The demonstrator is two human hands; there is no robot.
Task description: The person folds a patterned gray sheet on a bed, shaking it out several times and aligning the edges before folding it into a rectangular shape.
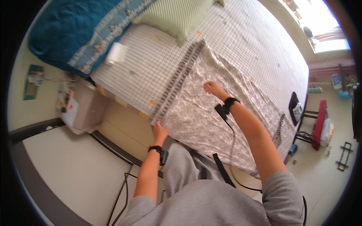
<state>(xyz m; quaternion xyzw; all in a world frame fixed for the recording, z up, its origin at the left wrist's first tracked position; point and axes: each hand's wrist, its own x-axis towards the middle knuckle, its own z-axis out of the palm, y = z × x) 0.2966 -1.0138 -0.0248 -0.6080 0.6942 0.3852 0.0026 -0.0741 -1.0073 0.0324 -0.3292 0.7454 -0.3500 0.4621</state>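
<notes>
A thin grey-and-white patterned cloth lies spread over the near part of the bed, with wrinkles across its right side. Along its left edge runs a band of dark dashes. My left hand pinches the cloth's near left corner at the mattress edge. Over the middle of the cloth is my right hand, its fingers partly curled; whether it touches the fabric is unclear. Each wrist wears a black strap with a small device, and a cable runs from the right one.
A light quilted sheet covers the mattress. On it are a pale green ribbed pillow, a blue quilt, a white roll and a black item. A plastic bin and a white-topped table stand left.
</notes>
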